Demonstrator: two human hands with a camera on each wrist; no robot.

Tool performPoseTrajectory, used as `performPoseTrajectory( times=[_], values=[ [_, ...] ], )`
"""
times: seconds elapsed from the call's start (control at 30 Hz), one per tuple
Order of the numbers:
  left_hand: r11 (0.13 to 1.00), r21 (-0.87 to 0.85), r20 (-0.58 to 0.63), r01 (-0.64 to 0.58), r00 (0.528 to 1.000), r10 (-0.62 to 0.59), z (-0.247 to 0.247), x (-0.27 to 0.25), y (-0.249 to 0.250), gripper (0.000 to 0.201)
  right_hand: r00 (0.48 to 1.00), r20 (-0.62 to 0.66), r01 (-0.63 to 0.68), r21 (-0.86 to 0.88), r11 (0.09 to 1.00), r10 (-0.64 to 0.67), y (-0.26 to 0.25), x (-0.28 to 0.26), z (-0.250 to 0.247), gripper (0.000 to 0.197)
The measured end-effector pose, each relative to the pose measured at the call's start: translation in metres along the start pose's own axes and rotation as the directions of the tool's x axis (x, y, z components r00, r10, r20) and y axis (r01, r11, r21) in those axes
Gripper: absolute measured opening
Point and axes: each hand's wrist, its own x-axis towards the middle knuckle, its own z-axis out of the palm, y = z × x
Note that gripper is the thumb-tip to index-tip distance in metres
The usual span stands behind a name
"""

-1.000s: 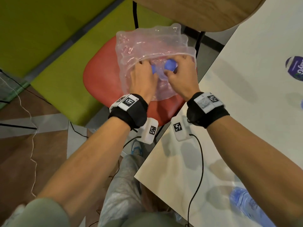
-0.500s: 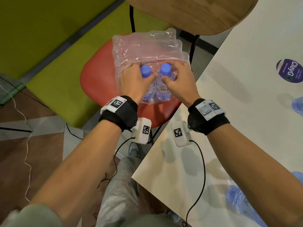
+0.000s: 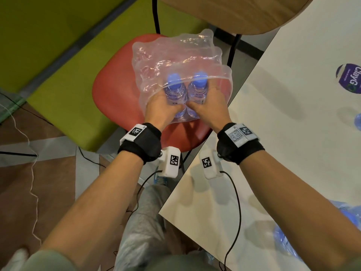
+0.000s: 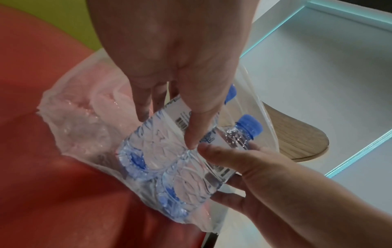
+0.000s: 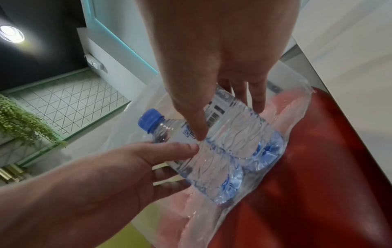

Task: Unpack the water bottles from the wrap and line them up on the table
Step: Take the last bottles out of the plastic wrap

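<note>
Two bottles (image 3: 185, 90) with blue caps stood side by side, touching, inside the torn clear wrap (image 3: 175, 55), which lay on a red chair seat (image 3: 113, 90) just left of the white counter (image 3: 293, 114). The left hand (image 3: 163, 105) curled around the left bottle, thumb on its near side and fingers behind it. The right hand (image 3: 210, 105) gripped the right bottle the same way, and the two thumbs nearly met between the bottles. From the left wrist view, the bottles (image 4: 176, 151) were seen tilted, bases toward the camera, with the wrap (image 4: 84, 125) bunched on the seat beyond them. On the counter, a bottle with a purple label (image 3: 349, 79) showed at the far right edge, and another bottle (image 3: 289, 241) lay near, partly hidden by the right forearm.
</note>
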Motion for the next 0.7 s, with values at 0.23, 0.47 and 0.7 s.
performPoseTrajectory(
  times=[0.23, 0.47, 0.7],
  values=[
    [0.996, -0.042, -0.073, -0.076, 0.995, 0.073, -0.005, -0.017, 0.004, 0.045, 0.999, -0.049, 0.023, 0.088, 0.996, -0.019, -0.006, -0.02, -0.013, 0.059],
    [0.988, -0.045, -0.062, -0.148, 0.987, 0.145, -0.012, -0.066, 0.005, 0.065, 0.994, -0.108, 0.007, 0.122, 0.992, 0.007, -0.013, -0.071, -0.036, 0.044],
    [0.987, -0.01, -0.026, -0.158, 0.987, 0.158, -0.002, -0.14, 0.006, 0.052, 0.961, -0.231, -0.12, 0.146, 0.982, 0.152, 0.012, -0.142, -0.058, 0.048]
  ],
)
